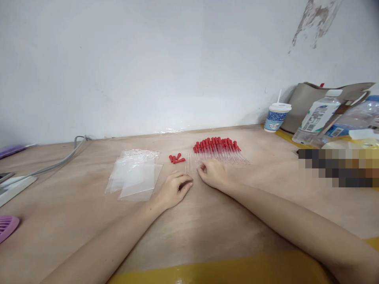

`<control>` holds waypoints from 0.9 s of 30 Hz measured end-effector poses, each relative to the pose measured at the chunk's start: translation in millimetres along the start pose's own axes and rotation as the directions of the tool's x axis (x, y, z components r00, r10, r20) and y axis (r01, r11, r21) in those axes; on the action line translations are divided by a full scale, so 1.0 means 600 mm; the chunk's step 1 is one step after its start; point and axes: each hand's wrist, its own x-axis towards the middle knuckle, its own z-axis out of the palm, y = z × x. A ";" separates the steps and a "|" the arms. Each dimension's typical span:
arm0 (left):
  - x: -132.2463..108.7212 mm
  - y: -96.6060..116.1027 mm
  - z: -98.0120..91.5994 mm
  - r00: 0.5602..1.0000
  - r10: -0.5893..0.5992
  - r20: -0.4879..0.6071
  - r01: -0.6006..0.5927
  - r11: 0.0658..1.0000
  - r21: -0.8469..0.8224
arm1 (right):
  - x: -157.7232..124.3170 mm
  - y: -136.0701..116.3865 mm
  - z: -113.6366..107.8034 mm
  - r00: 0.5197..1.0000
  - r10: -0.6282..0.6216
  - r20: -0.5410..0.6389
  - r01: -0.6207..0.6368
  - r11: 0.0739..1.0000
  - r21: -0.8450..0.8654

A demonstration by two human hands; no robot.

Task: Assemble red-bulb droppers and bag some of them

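My left hand (174,189) is by the plastic bags, its fingers curved and the thumb tip close to the fingertips. Anything pinched there is too small to make out. Opposite it, my right hand (213,173) is curled, with fingertips turned inward; what they may hold is hidden. Between and just beyond both hands lie several thin clear glass tubes (188,162). A few loose red rubber bulbs (174,159) rest to the left of these. Behind my right hand, a row of glass droppers (217,146) with red bulbs lies fanned out, bulbs toward the wall.
Clear zip bags (137,177) lie overlapped on the left. At the back right stand a paper cup (276,117) with a straw, a plastic bottle (316,116) and a grey bag (302,98). A grey cable (63,159) and a purple object (8,228) are at far left.
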 end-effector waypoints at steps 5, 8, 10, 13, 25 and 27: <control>0.034 -0.032 -0.018 0.989 -0.056 -0.138 0.088 0.967 0.240 | -0.028 0.033 -0.027 0.992 -0.127 0.009 0.125 0.986 0.111; 0.070 -0.053 -0.027 0.993 -0.068 -0.099 0.100 0.923 0.371 | -0.035 0.041 -0.034 0.994 -0.108 0.020 0.104 0.987 0.120; 0.094 -0.063 -0.027 0.990 -0.125 -0.068 0.142 0.901 0.410 | -0.040 0.040 -0.034 0.997 -0.069 0.025 0.066 0.992 0.110; 0.121 -0.076 -0.021 0.973 -0.227 -0.030 0.220 0.894 0.390 | -0.047 0.036 -0.032 0.999 -0.025 0.032 0.022 0.995 0.099; 0.121 -0.071 -0.020 0.952 -0.271 -0.143 0.300 0.919 0.255 | -0.045 0.022 -0.026 0.992 0.016 0.125 -0.020 0.999 0.027; 0.100 -0.047 -0.024 0.946 -0.263 -0.190 0.289 0.949 0.124 | -0.045 0.024 -0.029 0.990 0.029 0.136 -0.027 1.000 -0.017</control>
